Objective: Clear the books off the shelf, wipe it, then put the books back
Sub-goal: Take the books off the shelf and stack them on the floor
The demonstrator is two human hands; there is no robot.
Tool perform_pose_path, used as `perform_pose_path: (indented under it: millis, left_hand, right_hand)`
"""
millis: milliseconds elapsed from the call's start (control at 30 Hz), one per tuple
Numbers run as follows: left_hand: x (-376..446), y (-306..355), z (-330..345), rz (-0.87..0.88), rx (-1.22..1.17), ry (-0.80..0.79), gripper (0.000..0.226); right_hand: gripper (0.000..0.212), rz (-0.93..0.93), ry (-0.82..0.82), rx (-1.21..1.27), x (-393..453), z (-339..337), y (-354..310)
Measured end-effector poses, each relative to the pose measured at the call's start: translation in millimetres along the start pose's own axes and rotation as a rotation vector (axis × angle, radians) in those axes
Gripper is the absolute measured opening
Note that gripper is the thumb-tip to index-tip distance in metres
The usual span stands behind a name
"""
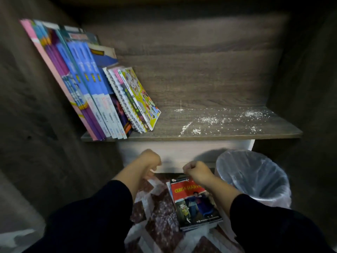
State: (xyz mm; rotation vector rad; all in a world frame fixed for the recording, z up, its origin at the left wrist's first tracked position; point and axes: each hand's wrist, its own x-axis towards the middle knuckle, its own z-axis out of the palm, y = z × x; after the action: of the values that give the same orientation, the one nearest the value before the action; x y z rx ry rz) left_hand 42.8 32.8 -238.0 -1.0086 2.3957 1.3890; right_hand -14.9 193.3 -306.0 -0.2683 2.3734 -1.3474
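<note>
Clearing half done, judging by the layout: a row of books [94, 84] leaning left at upper left of the frame, on the left end of the shelf [209, 133]; a small stack [196, 201] lying flat on the floor at lower centre, red cover on top.

Left hand [150, 159] at centre, below the shelf edge, fingers curled, apparently holding nothing, though blurred. Right hand [196, 171] just beside it, curled too, over the top edge of the stack; touching or merely above, impossible to tell.

Best taken next in small batches: grip near the spines, support the leaning row with the other hand against toppling, lift clear of the shelf edge, lay flat on the stack. Spiral-bound ones at the right end of the row likely to snag; worth taking first.

White crumbs or powder scattered over the right half of the shelf, thickest toward the back right corner; wood-grain board, dark brown walls around. Bin [255, 179] with a clear liner at lower right, just beside the stack. Patterned red-and-white rug [158, 216] under the stack. Dim light throughout.
</note>
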Motion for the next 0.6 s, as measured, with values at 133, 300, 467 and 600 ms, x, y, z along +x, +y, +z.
perform_pose_path:
  millis: [133,300,467,600]
  left_hand:
    - [-20,41,-62,0.192,-0.059,0.326,0.011]
    - [-43,64,-98,0.323,-0.040,0.720,0.012]
    - [-34,66,-78,0.333,-0.120,0.743,0.036]
    - [-26,78,-58,0.326,-0.256,0.772,0.063]
  right_hand:
    - [0.015,-0.060,-0.097,0.025,-21,-19,-61]
    - [0.014,-0.144,-0.132,0.073,-27,-41,-121]
    - [0.016,-0.191,-0.067,0.215,-13,-46,-153]
    - [0.018,-0.222,-0.046,0.292,0,-45,-155]
